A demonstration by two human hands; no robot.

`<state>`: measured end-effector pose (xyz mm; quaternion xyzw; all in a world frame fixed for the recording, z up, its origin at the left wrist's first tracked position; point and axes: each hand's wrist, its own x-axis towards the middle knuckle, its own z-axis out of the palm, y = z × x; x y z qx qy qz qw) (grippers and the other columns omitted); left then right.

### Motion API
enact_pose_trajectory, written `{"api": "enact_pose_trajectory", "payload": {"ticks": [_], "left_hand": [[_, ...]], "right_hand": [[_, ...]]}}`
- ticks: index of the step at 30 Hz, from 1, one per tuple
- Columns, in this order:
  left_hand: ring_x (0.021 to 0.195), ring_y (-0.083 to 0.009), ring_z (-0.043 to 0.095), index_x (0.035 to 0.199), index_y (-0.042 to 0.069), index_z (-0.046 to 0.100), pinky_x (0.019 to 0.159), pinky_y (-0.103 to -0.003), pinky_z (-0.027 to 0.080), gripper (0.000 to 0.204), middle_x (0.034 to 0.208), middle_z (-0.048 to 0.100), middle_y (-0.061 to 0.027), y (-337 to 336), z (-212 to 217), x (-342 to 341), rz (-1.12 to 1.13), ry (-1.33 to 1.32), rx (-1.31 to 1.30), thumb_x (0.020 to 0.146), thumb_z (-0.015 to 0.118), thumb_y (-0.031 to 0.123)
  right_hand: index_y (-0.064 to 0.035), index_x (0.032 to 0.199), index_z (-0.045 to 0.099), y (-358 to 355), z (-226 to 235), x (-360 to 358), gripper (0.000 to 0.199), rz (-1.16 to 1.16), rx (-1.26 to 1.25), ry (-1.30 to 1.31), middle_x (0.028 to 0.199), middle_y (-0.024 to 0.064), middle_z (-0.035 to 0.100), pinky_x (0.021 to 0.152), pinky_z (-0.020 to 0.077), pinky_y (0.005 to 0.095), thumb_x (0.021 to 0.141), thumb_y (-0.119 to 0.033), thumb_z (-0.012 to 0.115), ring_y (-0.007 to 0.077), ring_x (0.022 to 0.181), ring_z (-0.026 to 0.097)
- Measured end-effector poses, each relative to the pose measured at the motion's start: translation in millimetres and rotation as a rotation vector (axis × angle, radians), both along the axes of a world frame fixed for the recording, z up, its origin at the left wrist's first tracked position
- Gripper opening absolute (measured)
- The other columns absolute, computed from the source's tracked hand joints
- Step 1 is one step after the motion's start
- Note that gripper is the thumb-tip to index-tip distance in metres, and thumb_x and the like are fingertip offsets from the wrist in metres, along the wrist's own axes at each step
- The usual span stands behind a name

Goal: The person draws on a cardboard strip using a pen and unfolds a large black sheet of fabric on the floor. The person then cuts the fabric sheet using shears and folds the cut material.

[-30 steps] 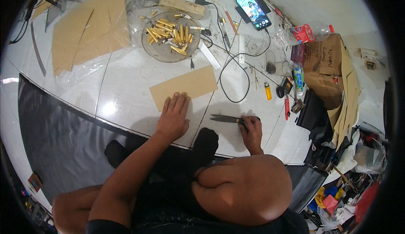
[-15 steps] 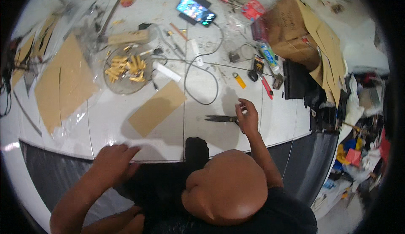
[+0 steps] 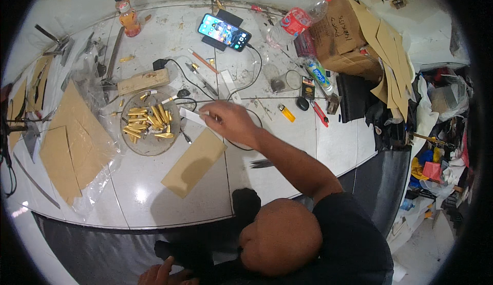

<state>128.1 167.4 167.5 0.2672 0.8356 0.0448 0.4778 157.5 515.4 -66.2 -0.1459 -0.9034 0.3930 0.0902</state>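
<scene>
My right hand (image 3: 229,124) reaches leftward over the white table. Its fingers are closed just above the right end of a white strip (image 3: 191,115); a small pale bit shows at the fingertips, too small to name. Below that hand lies a brown cardboard rectangle (image 3: 192,164), partly in its shadow. Scissors (image 3: 262,163) with dark blades lie under my right forearm, which hides their handles. To the left stands a round clear dish (image 3: 149,151) with several gold-coloured tubes (image 3: 154,118). My left hand (image 3: 156,273) is low at the bottom edge, off the table, fingers apart and partly cut off.
A lit phone (image 3: 224,31) leans on a dark stand, its cable looping down. Rightward lie a yellow lighter (image 3: 286,114), a red cutter (image 3: 319,114) and a tube (image 3: 319,74). A cardboard box (image 3: 339,33) stands back right. Larger cardboard sheets (image 3: 77,146) and plastic lie left.
My right hand has left the scissors' handles and swung left above the white strip. My left hand has dropped down from the table's front edge. The view has tilted, shifting the table lower.
</scene>
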Motion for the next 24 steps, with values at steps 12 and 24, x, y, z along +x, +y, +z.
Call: {"api": "enact_pose_trajectory", "payload": {"ticks": [12,24], "left_hand": [[0.091,-0.0307,0.062,0.120,0.003,0.057,0.077,-0.041,0.049,0.042,0.098,0.063,-0.0155,23,14,64,0.064,-0.245,0.198,0.085,0.067,0.024],[0.073,-0.0303,0.062,0.100,0.003,0.066,0.066,-0.036,0.049,0.022,0.078,0.062,-0.0151,-55,118,208,0.345,-0.165,-0.236,0.079,0.067,0.011]], "right_hand": [[-0.0084,0.114,0.062,-87,101,198,0.032,-0.078,-0.435,-0.821,0.104,0.0155,0.065,0.088,0.0486,0.0416,0.088,-0.028,0.062,0.0320,0.098,0.063],[-0.0051,0.112,0.061,-13,36,380,0.030,0.112,0.086,-1.033,0.114,0.0145,0.061,0.092,0.0466,0.0442,0.086,-0.018,0.055,0.0325,0.108,0.058]]}}
